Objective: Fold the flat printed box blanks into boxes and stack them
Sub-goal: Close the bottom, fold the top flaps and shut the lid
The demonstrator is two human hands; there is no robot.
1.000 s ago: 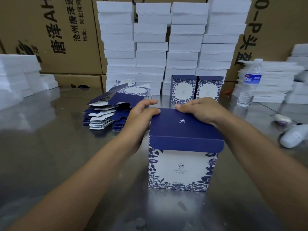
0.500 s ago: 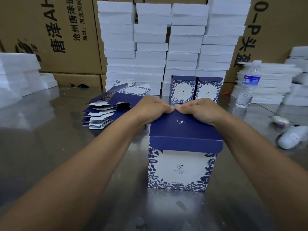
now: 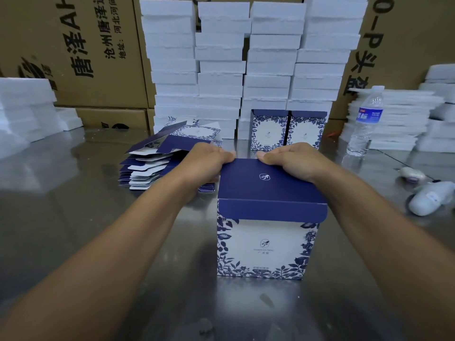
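A folded blue-and-white floral box (image 3: 264, 244) stands upright on the steel table in front of me, its dark blue lid flat on top. My left hand (image 3: 209, 159) curls over the lid's far left edge, fingers hidden behind the box. My right hand (image 3: 293, 159) grips the far right edge the same way. A pile of flat box blanks (image 3: 157, 161) lies to the left behind my left hand. Two finished boxes (image 3: 288, 130) stand side by side at the back.
Tall stacks of white foam pads (image 3: 246, 60) rise at the back before brown cartons. More foam (image 3: 24, 109) lies left and right (image 3: 398, 121). A water bottle (image 3: 365, 121) stands at the right; a white handheld device (image 3: 429, 198) and a small white object lie near the right edge.
My hands came together at the middle of the lid's far edge, then spread slightly apart again. The box has stayed in place.
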